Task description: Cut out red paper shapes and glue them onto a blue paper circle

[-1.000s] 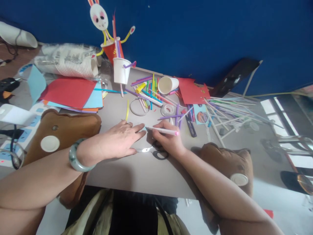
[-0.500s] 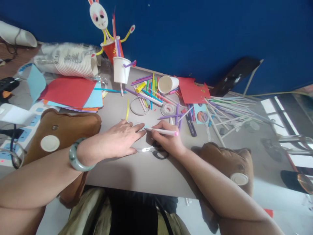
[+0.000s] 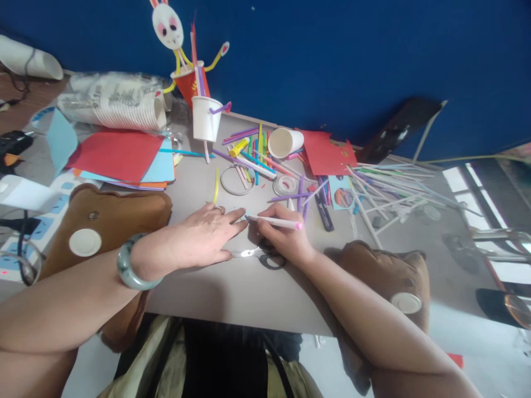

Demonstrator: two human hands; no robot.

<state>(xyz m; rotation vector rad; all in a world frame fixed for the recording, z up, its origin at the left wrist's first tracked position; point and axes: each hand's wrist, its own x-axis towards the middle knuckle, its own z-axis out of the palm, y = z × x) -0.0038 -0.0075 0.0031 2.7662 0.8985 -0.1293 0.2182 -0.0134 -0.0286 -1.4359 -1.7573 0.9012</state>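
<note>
My right hand (image 3: 286, 235) grips a slim white pen with a pink end (image 3: 277, 222), its tip pointing left at my left fingertips. Flat on the table lies my left hand (image 3: 207, 235), fingers stretched out and apart, a ring on one finger and a jade bangle on the wrist. A small bit of light blue (image 3: 249, 212) shows between the hands, mostly covered by fingers. Scissors with black handles (image 3: 272, 261) rest on the table between my hands, blades toward my left thumb. A yellow straw piece (image 3: 216, 185) lies just beyond my left hand.
Behind are cut straws (image 3: 265, 149), a tipped paper cup (image 3: 285, 143), a tape roll (image 3: 285, 185) and a white cup with purple arms (image 3: 206, 119). Coloured paper (image 3: 116, 155) lies left, long straws (image 3: 394, 188) right. Brown cushions (image 3: 112, 221) flank my arms.
Both hands stay in nearly the same place. The pen's tip and grip look almost unchanged; nothing has been picked up or let go.
</note>
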